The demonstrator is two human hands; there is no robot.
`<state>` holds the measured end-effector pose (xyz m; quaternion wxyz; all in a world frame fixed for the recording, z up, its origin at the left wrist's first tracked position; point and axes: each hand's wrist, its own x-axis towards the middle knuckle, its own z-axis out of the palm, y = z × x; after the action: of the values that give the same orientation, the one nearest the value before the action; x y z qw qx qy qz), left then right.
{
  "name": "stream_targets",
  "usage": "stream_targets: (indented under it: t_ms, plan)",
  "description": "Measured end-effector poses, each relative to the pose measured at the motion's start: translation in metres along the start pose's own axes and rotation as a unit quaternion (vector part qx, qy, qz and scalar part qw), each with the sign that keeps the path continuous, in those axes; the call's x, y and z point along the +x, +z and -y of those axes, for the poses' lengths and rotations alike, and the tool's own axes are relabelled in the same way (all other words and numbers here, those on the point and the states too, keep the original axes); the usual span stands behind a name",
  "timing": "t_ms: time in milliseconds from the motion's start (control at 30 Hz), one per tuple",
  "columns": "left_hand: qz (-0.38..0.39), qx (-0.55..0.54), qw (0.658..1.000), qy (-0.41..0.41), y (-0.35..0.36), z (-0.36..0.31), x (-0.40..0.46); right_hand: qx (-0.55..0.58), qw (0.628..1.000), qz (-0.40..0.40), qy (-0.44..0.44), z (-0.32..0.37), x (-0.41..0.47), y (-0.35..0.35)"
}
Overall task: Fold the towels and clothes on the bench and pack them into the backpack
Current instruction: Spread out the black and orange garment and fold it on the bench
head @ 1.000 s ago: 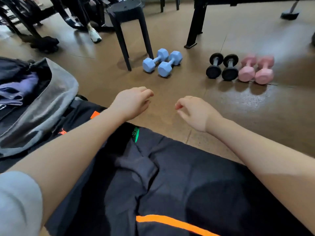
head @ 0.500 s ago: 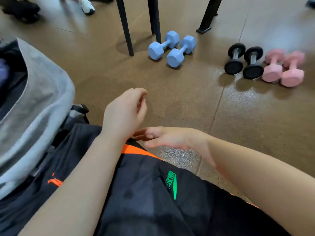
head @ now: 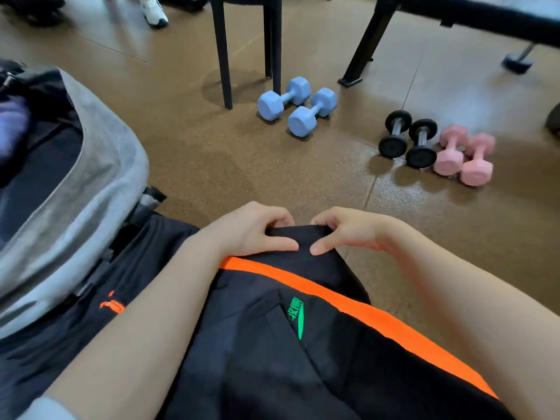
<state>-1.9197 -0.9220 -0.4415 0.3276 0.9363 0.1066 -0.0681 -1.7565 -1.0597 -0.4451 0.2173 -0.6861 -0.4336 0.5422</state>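
Both hands have come together since half a sec ago: then they hovered loose over the far end of the dark garment (head: 272, 344), now each is pinched onto that far edge, thumbs on top, fingers curled under. Left hand (head: 251, 230) and right hand (head: 345, 230) sit just beside each other, thumb tips near touching, both closed on the fabric.

To do this fold well, I'd judge: lift the edge evenly w/ both hands, bring it straight toward me, keep the orange stripe (head: 348, 310) lined up, then smooth flat.

Garment lies across the bench in front of me; open backpack (head: 100, 189) waits just to the left, w/ stuff already inside.
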Motion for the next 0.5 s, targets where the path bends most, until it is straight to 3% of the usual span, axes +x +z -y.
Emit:
stream_targets:
  t_ms: [233, 367, 433, 500]
  plan:
    - [-0.064, 0.097, 0.993, 0.008, -0.008, -0.016, -0.016, -0.21, 0.969, -0.11, 0.067, 0.008, -0.066, -0.014]
    - [-0.066, 0.233, 0.97, -0.029, -0.012, -0.033, -0.028, -0.185, 0.964, -0.188, 0.024, 0.031, -0.101, -0.002]
    - [-0.163, 0.267, 0.944, -0.102, -0.01, -0.046, -0.038, -0.226, 0.943, -0.242, -0.024, 0.049, -0.112, 0.012]
    - [-0.285, 0.147, 0.923, -0.213, -0.004, -0.064, -0.054, -0.231, 0.929, -0.285, -0.054, 0.069, -0.116, 0.032]
